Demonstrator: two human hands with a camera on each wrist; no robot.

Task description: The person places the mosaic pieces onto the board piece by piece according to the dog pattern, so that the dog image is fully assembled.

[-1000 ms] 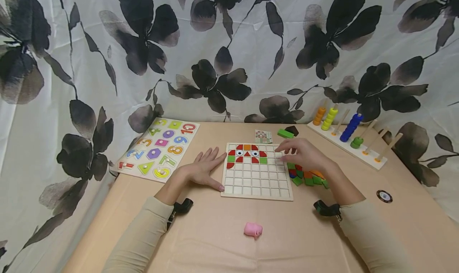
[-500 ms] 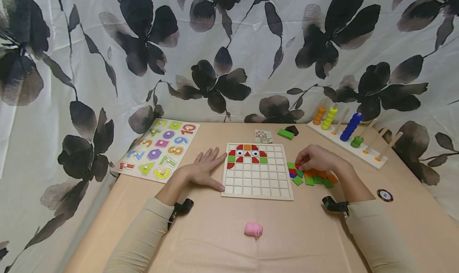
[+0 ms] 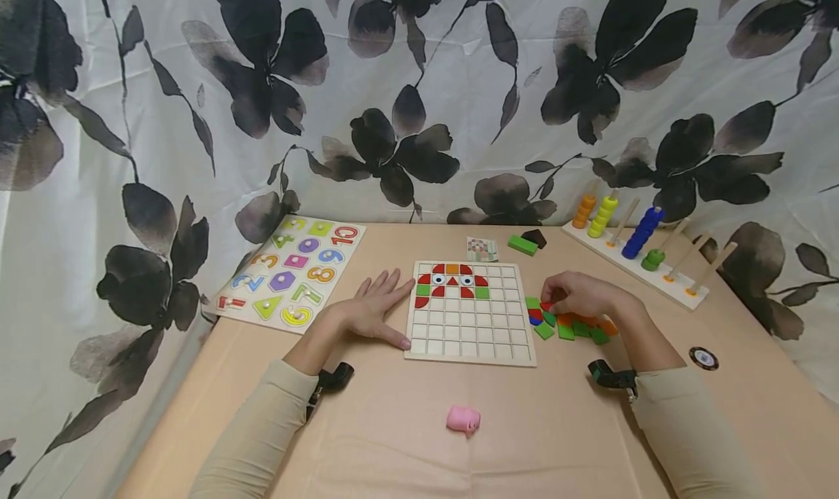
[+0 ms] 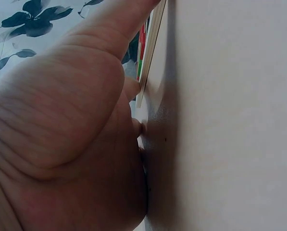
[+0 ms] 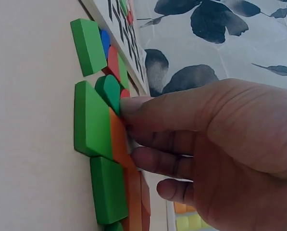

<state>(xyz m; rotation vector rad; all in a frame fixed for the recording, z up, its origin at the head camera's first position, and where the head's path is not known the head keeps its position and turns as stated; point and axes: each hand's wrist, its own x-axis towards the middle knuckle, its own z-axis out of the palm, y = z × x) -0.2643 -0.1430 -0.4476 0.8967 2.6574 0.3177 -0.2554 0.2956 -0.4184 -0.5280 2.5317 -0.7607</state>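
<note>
In the head view a wooden grid board point(image 3: 468, 328) lies mid-table, its upper left cells filled with red, green, orange and eye-patterned tiles. My left hand point(image 3: 370, 313) rests at the board's left edge, fingers spread, thumb near the lower left corner. To the right of the board, my right hand point(image 3: 580, 293) is over a pile of coloured blocks. Thumb and index finger pinch a red block point(image 5: 125, 93), mostly covered by the thumb in the right wrist view. Around it lie green blocks point(image 5: 93, 120), an orange block point(image 5: 118, 134) and a blue one point(image 5: 105, 42).
A number puzzle board point(image 3: 288, 273) is at the left. Behind the grid board lie a patterned card point(image 3: 481, 250) and a green block point(image 3: 522, 245). A peg stacker point(image 3: 632, 255) stands back right. A pink pig figure point(image 3: 463, 419) lies in front, a round black disc point(image 3: 703, 358) at right.
My right hand has moved from above the board's right side to the block pile, where its fingertips have come down on a red block. The left hand stays put.
</note>
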